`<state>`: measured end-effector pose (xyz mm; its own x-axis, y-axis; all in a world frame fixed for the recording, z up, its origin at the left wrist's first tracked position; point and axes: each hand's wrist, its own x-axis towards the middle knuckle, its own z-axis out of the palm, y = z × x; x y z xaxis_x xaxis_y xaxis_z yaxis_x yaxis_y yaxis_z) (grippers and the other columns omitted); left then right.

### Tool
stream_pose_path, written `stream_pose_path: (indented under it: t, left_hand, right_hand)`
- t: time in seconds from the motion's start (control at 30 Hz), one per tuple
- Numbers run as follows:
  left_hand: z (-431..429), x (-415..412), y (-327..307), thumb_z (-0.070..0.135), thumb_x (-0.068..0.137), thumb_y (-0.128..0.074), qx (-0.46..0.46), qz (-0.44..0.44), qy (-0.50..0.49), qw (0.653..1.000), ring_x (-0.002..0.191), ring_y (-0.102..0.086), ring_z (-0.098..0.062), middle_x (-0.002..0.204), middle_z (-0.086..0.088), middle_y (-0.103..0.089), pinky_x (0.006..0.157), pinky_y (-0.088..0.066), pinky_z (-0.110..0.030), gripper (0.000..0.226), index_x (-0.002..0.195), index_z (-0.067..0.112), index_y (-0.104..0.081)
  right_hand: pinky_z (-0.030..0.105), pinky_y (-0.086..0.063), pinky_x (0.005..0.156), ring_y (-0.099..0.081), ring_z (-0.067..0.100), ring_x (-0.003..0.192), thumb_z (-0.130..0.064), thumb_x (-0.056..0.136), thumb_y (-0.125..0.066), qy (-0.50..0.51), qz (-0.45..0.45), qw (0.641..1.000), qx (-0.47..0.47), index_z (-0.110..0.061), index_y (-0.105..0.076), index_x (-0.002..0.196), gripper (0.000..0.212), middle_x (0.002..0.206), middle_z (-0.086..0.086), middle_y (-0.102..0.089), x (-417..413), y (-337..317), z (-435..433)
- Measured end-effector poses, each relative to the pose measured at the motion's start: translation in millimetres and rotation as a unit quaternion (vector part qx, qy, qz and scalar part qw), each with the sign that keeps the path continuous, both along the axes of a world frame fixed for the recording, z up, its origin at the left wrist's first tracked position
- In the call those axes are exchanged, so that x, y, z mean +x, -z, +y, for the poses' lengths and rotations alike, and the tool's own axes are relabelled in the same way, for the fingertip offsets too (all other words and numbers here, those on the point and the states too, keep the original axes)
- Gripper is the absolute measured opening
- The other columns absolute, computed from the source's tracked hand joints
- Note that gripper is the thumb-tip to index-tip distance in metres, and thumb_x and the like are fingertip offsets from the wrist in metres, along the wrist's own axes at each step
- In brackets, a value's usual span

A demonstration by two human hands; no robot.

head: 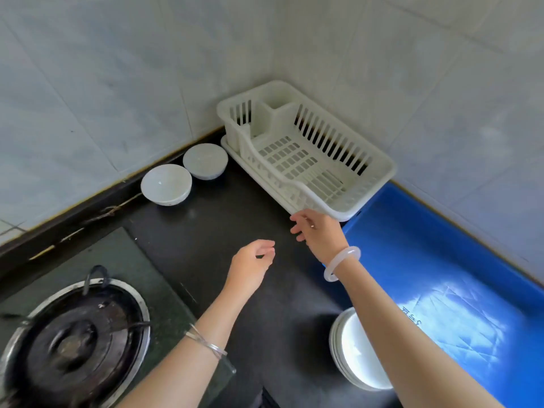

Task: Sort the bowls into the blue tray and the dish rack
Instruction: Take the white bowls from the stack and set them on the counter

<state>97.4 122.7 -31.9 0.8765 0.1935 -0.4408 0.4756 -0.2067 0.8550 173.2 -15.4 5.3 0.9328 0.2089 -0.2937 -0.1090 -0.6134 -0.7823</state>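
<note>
Two white bowls (182, 176) upright by slotted white dish rack (306, 151), both hands (253, 262) loosely open, empty

Glossy white bowls (166, 185), matt slotted plastic dish rack (306, 151), shiny smooth blue tray (441, 260)

walls (117, 83): pale tiles, 2 meet in corner | counter (220, 219): black | gas burner (76, 340): lower left

Black counter (223, 231), tiled walls on two sides. On it: white dish rack (306, 151) in the corner; blue tray (435, 260) along the right wall, touching the rack; two white bowls (166, 185) (205, 161) by the left wall; stack of bowls (357, 351) beside the tray; gas burner (73, 343), set in at left.
</note>
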Motion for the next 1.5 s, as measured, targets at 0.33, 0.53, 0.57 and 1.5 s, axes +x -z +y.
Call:
stream_pose_path:
  t: [0.33,0.53,0.57,1.5]
  left_hand:
    - [-118,-67,7,0.028,0.09,-0.056,0.131,0.003,0.214,0.968,0.092,-0.06,-0.006,0.113,0.008,-0.066,0.083,-0.049,-0.025,0.028,0.117,0.025,-0.061]
    - [-135,-78,16,0.021,0.086,-0.06,0.175,-0.012,0.215,0.961,0.092,-0.061,-0.014,0.11,0.004,-0.062,0.083,-0.052,-0.031,0.034,0.12,0.022,-0.058]
    - [-135,-78,16,0.021,0.086,-0.06,0.174,-0.012,0.214,0.961,0.092,-0.062,-0.015,0.11,0.003,-0.062,0.083,-0.052,-0.03,0.034,0.121,0.022,-0.057]
    - [-159,-76,1,0.009,0.088,-0.053,0.3,-0.093,0.201,0.928,0.074,-0.056,-0.016,0.098,-0.002,-0.052,0.061,-0.045,-0.025,0.011,0.096,0.016,-0.057]
  right_hand:
    - [0.034,-0.047,0.075,-0.058,0.029,0.1,-0.022,0.093,-0.047,0.054,-0.041,0.953,-0.294,-0.018,-0.06,0.109,0.021,0.107,0.005,-0.062,-122,19,-159]
    - [0.03,-0.036,0.063,-0.06,0.033,0.089,-0.026,0.088,-0.05,0.087,0.001,0.938,-0.335,-0.01,-0.057,0.096,0.019,0.1,0.011,-0.064,-149,37,-180]
    - [0.03,-0.034,0.062,-0.06,0.033,0.088,-0.026,0.089,-0.049,0.09,-0.005,0.937,-0.339,-0.01,-0.056,0.093,0.019,0.097,0.012,-0.065,-151,39,-180]
    - [0.044,-0.058,0.066,-0.066,0.033,0.067,-0.021,0.085,-0.06,0.352,-0.03,0.93,-0.1,-0.008,-0.062,0.078,0.016,0.08,0.012,-0.068,-176,-1,-213]
